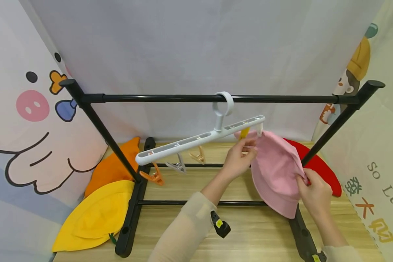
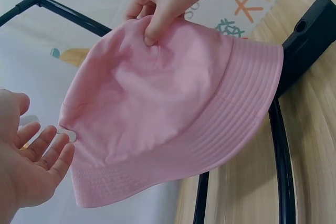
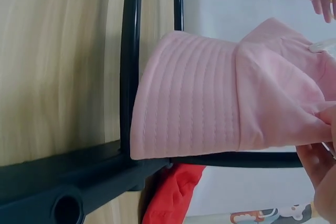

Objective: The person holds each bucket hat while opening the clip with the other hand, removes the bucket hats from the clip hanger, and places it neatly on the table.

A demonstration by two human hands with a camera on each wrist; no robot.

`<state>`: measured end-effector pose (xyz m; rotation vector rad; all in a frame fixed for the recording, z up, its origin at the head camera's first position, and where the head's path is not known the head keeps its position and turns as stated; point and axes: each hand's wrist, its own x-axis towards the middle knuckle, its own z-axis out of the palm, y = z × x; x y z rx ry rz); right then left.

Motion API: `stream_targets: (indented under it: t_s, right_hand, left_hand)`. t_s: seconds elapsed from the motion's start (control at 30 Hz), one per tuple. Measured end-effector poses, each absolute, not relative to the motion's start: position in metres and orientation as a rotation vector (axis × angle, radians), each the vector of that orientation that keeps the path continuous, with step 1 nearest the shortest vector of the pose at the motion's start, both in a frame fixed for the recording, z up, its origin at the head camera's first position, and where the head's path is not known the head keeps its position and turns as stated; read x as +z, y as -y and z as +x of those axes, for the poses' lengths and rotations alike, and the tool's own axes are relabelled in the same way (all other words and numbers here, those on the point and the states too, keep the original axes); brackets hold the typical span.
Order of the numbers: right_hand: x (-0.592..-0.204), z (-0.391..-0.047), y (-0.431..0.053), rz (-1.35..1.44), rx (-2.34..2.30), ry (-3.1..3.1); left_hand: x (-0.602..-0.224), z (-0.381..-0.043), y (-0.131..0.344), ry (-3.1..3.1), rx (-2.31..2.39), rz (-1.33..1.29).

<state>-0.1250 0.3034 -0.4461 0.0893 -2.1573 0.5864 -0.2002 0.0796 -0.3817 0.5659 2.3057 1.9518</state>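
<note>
A pink bucket hat (image 1: 275,171) hangs under the right end of a white clip hanger (image 1: 180,143), its crown side at a white clip (image 1: 259,129). The right hand (image 1: 316,189) pinches the hat's crown between thumb and fingers, as the left wrist view also shows. Beside the hat's other edge is the left hand (image 1: 240,158), palm turned up and fingers loosely spread; nothing is held in it. A yellow clip (image 1: 244,133) shows just above the left fingers. In the right wrist view the stitched brim (image 3: 186,98) faces the camera.
The hanger hooks over a black rack's top bar (image 1: 150,98). Orange (image 1: 153,176), grey (image 1: 179,166) and beige (image 1: 199,155) clips dangle from its left half. Yellow (image 1: 95,218) and orange (image 1: 114,167) hats lie left of the rack, a red hat (image 1: 327,174) at right.
</note>
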Motion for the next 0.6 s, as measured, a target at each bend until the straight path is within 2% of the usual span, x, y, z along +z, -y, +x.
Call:
stream_targets:
  t_s: [0.6]
  right_hand:
    - [-0.453, -0.088, -0.307, 0.168, 0.694, 2.171]
  left_hand:
    - [-0.381, -0.202, -0.096, -2.463, 1.912, 0.650]
